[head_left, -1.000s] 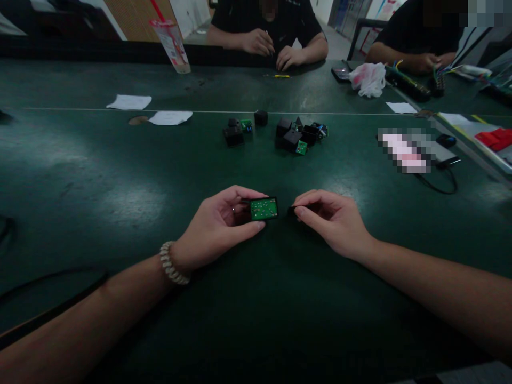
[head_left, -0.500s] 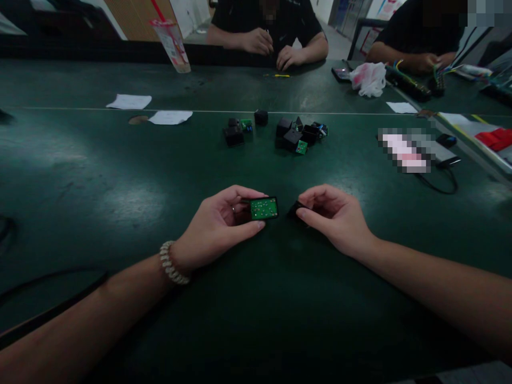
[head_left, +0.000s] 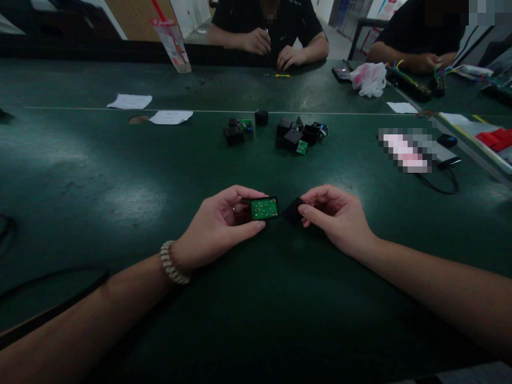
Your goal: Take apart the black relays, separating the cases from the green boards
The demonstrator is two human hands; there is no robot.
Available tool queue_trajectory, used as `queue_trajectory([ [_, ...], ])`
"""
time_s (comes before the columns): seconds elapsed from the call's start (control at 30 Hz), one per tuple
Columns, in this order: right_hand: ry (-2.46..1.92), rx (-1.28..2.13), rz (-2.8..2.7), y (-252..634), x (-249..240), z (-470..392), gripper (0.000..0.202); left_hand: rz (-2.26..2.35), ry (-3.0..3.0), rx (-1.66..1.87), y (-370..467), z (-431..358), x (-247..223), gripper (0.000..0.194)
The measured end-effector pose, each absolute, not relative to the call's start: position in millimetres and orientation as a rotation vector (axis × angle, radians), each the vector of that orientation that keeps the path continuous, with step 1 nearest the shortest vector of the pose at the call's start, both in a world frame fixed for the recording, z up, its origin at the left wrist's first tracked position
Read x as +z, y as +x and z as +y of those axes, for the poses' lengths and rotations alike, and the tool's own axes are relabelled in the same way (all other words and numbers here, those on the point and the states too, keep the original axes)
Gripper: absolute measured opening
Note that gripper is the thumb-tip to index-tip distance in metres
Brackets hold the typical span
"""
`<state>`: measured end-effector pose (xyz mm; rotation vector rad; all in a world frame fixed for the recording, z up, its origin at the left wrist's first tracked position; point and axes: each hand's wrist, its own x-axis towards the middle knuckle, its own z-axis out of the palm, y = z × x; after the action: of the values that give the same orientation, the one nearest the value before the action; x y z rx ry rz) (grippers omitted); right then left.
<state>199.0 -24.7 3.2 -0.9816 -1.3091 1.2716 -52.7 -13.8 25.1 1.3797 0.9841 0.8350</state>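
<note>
The person's left hand (head_left: pixel 222 218), with a braided bracelet (head_left: pixel 173 263) at the wrist, holds a shallow black case (head_left: pixel 277 209) between the fingers on its far side and the thumb at its near edge. In the case's open face lies a green circuit board (head_left: pixel 264 208), turned up and dotted with small bright spots. To its right, the right hand (head_left: pixel 336 218) pinches a flat black piece (head_left: pixel 293 210) between thumb and fingertips, its flat side tilted and one corner pointing left toward the case. The two parts are close together, near the middle of the dark green table (head_left: pixel 200 320); whether they touch is hard to tell. Farther off lie two loose groups of parts. The left one has a black box (head_left: pixel 234 136) with a small green board (head_left: pixel 247 125) beside it, and a separate black block (head_left: pixel 261 117) sits between the groups. The right one gathers several black boxes (head_left: pixel 293 140) around another green board (head_left: pixel 302 147). Far left are two white papers (head_left: pixel 171 117) and a cup (head_left: pixel 173 45) with a red straw (head_left: pixel 158 9). On the far side a co-worker's hands (head_left: pixel 258 41) rest near a thin yellow item (head_left: pixel 282 76), and a crumpled plastic bag (head_left: pixel 368 80) lies to the far right.
</note>
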Motion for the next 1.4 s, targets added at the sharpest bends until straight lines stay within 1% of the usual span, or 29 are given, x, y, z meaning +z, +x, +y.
queue_trajectory([
  [0.13, -0.908, 1.328, -1.302, 200, 1, -24, 0.034, 1.006, 1.395, 0.836, -52, -14, 25, 0.041],
  [0.27, -0.918, 1.366, -1.348, 203, 0, -25, 0.034, 1.001, 1.388, 0.823, -53, -14, 24, 0.043],
  [0.4, -0.965, 1.335, -1.362, 204, -1, -26, 0.042, 0.989, 1.380, 0.825, -53, -14, 24, 0.042],
  [0.57, -0.970, 1.327, -1.378, 203, -2, -26, 0.044, 0.997, 1.378, 0.821, -53, -13, 24, 0.043],
  [0.9, -1.046, 1.308, -1.396, 204, 3, -27, 0.041, 0.996, 1.391, 0.802, -54, -13, 25, 0.042],
  [1.2, -0.940, 1.372, -1.299, 201, 1, -25, 0.024, 1.018, 1.390, 0.796, -53, -14, 26, 0.042],
  [1.4, -0.897, 1.459, -1.241, 201, -6, -23, 0.025, 1.001, 1.372, 0.801, -53, -14, 27, 0.043],
])
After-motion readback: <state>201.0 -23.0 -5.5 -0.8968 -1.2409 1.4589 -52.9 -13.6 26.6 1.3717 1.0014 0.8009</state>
